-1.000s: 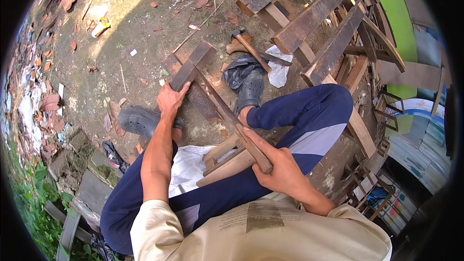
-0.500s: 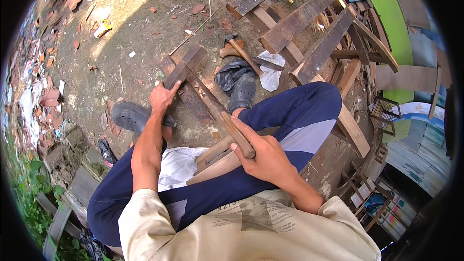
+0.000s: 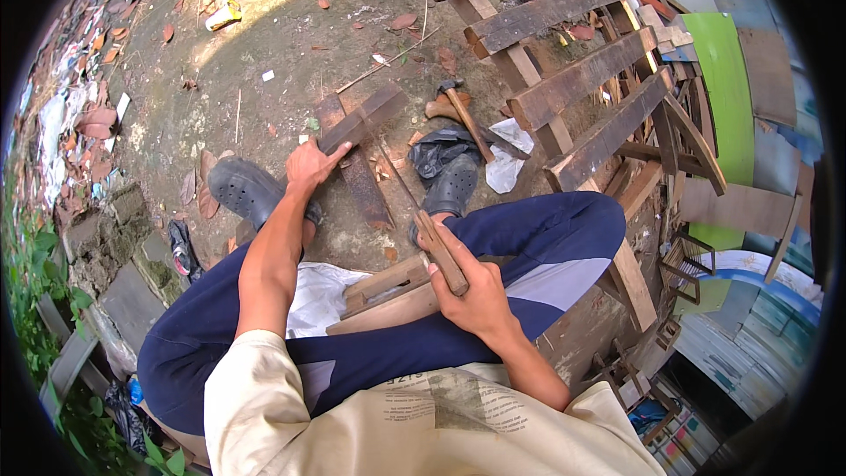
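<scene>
My left hand [image 3: 315, 164] is closed on the near end of a short dark wood piece [image 3: 339, 135], its thumb along the top. That piece lies across a reddish-brown plank [image 3: 364, 192] on the ground. In my right hand [image 3: 477, 296] is the wooden handle of a saw [image 3: 441, 251], fingers wrapped round it. From the handle a narrow dark blade [image 3: 397, 174], seen nearly edge-on, runs forward to the wood piece beyond my left thumb. The far end of the piece is slightly blurred, and the exact contact with the blade is hard to make out.
A hammer [image 3: 467, 121] lies beside a black plastic bag [image 3: 438, 152] and a white scrap [image 3: 504, 167]. To the right stands a frame of slatted boards [image 3: 577, 72]. Wooden pieces [image 3: 381, 301] and a white sack [image 3: 317, 300] lie between my legs.
The whole view has shifted, so most things sit farther right and lower. Both hands keep their holds, and the saw's angle to the wood piece has changed slightly.
</scene>
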A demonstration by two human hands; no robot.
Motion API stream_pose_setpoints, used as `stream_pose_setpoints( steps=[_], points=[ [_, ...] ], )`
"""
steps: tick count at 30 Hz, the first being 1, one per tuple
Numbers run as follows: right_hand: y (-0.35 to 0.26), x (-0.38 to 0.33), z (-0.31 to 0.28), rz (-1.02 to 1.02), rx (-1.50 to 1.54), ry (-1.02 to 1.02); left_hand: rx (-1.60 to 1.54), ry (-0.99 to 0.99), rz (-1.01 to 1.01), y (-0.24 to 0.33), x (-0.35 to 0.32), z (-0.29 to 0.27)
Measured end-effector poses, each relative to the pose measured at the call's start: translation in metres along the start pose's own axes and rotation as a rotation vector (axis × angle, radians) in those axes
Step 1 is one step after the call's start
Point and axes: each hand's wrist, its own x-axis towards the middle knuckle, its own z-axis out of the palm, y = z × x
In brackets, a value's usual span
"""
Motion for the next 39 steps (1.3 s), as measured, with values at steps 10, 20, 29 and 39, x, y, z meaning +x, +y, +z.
stream_pose_setpoints(
  steps=[10, 20, 29, 39],
  points=[
    [-0.014, -0.022, 0.000, 0.088, -0.111, -0.080, 0.001, -0.005, 0.002, 0.001, 0.000, -0.001],
    [-0.019, -0.009, -0.007, 0.123, -0.040, -0.149, -0.032, 0.017, 0.014, -0.002, 0.000, 0.001],
    [0.020, 0.134, 0.061, 0.172, -0.097, -0.111, -0.088, 0.001, 0.010, -0.005, -0.006, 0.001],
    [0.022, 0.149, 0.062, 0.177, -0.158, -0.092, -0.077, 0.065, 0.047, 0.005, -0.002, 0.009]
  ],
)
